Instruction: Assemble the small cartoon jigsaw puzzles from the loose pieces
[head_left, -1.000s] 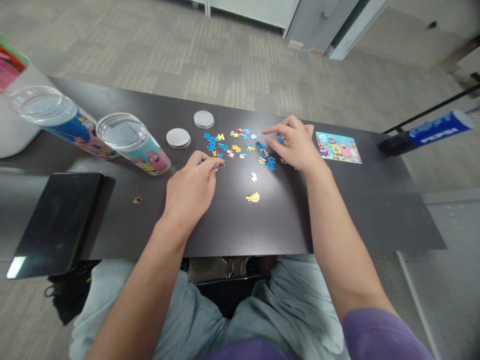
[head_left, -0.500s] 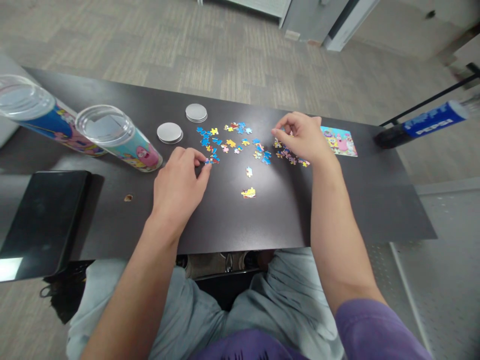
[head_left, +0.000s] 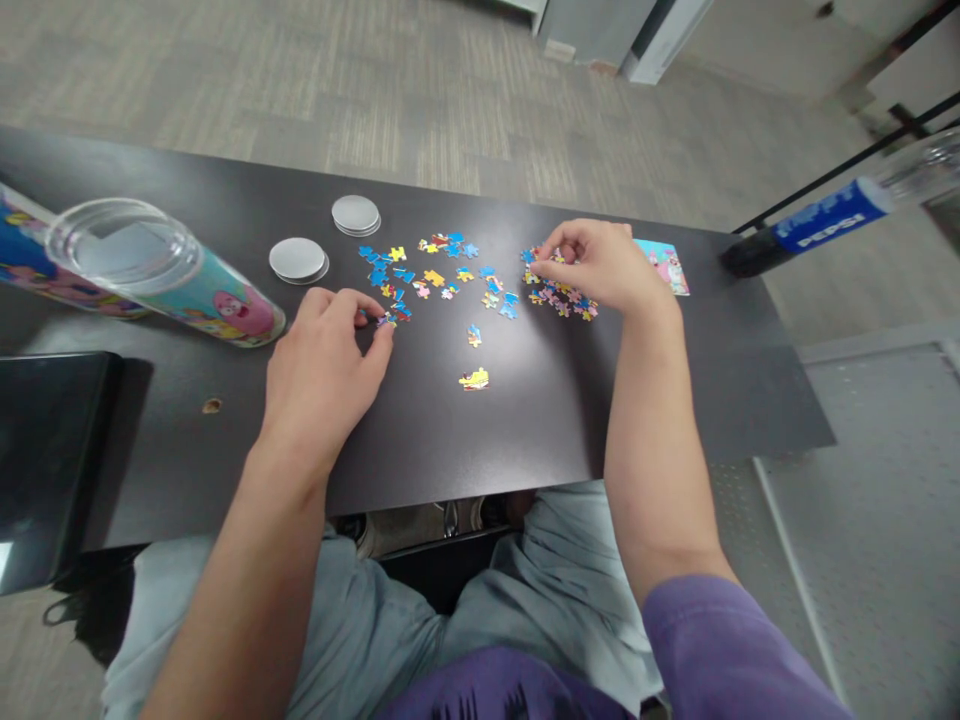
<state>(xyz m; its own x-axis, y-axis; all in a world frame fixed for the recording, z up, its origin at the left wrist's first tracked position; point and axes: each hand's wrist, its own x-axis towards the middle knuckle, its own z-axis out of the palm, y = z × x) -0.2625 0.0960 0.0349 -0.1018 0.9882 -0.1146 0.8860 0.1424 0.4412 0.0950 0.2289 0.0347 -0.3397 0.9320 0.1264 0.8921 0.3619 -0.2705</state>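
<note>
Small jigsaw pieces [head_left: 433,278] in blue, yellow and pink lie scattered on the dark table. My left hand [head_left: 322,350] is at their left edge, its thumb and index finger closed on a puzzle piece [head_left: 387,320] beside others. Over a denser pile of pieces [head_left: 562,298] on the right, my right hand [head_left: 600,265] has thumb and index finger drawn together. Whatever is in that pinch is hidden; blue pieces show beside the fingertips. A lone piece [head_left: 474,336] and a yellow piece or joined cluster [head_left: 474,379] lie closer to me.
A cartoon picture card [head_left: 661,264] lies behind my right hand, with a Pepsi bottle [head_left: 817,225] farther right. On the left are two stacks of white discs [head_left: 298,259], clear-topped cartoon tubes [head_left: 225,305] and a black tablet-like object [head_left: 45,430]. The table's front edge is near my lap.
The view has shifted, so table things appear farther left. My right hand has drawn slightly right relative to the pile, uncovering blue pieces by its fingertips. My left hand stays by the same pieces.
</note>
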